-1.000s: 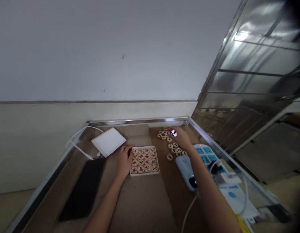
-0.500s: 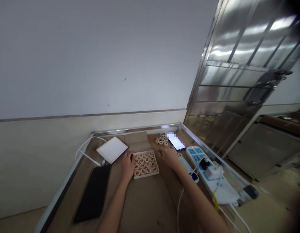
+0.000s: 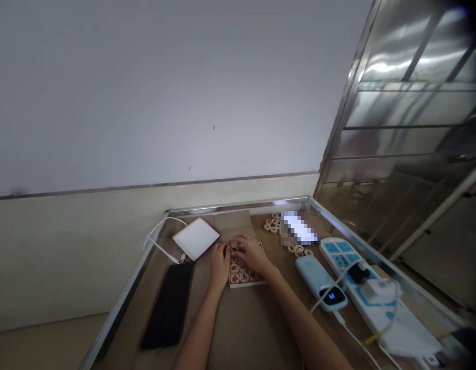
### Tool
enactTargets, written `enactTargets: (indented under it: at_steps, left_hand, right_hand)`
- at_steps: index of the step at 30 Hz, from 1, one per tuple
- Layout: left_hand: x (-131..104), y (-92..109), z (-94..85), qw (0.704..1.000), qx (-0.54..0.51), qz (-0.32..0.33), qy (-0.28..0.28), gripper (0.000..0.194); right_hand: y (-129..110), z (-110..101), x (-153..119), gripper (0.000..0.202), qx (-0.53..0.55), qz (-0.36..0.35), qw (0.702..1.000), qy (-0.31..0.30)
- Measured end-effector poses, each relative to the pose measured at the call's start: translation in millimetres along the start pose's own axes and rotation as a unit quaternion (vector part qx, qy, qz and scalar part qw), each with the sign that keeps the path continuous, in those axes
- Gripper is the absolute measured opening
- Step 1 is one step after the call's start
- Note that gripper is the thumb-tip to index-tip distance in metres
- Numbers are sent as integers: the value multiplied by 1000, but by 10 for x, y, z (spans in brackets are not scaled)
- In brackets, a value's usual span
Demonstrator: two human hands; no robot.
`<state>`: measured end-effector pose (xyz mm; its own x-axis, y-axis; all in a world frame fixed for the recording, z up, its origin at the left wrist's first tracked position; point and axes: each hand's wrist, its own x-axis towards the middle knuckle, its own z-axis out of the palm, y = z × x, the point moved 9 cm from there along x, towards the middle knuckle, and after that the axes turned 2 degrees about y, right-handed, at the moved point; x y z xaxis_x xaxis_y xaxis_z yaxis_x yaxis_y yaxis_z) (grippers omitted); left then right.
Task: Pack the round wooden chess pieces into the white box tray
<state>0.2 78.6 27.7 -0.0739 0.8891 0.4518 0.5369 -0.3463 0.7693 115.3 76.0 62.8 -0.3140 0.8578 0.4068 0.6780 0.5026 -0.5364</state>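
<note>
A shallow white box [image 3: 238, 285] holds rows of round wooden Chinese chess pieces [image 3: 243, 277] with red characters. My left hand [image 3: 221, 263] grips the box's left wall, with its fingers bent at the far left corner. Across the top of the box reaches my right hand [image 3: 253, 255], hiding many of the pieces. Its fingers are closed on a chess piece [image 3: 235, 247] at the box's far left corner, over the red layer. Loose pieces with dark characters [image 3: 274, 223] lie right of the box, and several more [image 3: 298, 250] sit nearer the power bank.
A white box lid [image 3: 197, 238] and a dark phone [image 3: 168, 306] lie on the left. To the right are a lit phone [image 3: 299, 227], a light-blue power bank [image 3: 317, 280] and a power strip [image 3: 377, 298] with cables. A raised metal edge [image 3: 238, 205] borders the table.
My right hand has moved left from beside the box to its far left corner, bringing a chess piece. My left hand stays at the box. The view has swung, shifting everything rightward.
</note>
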Motion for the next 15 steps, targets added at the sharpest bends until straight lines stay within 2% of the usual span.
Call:
enactTargets:
  at_steps: [3,5,7,11,15]
  left_hand:
    - [-12,15,4,1000,-8,-5,-9,26]
    - [-15,21,16,1000,-8,-4,-20,24]
    - [-13,14,26,1000,-1,-5,-27,21]
    - [-5,-10,34,1000,5,-8,-29,17]
    - [1,-23,43,999,7,-12,-33,17]
  right_hand:
    - [285,-289,-15,25,-36,50,994,85]
    - [556,-515,-99,29,-126,117,973,152]
    - [796,-636,-209,33,-211,168,946,183]
    - [1013,-494,-277,39,-285,143,938,137]
    - [991,-425,-263,32,-286,126,941,130]
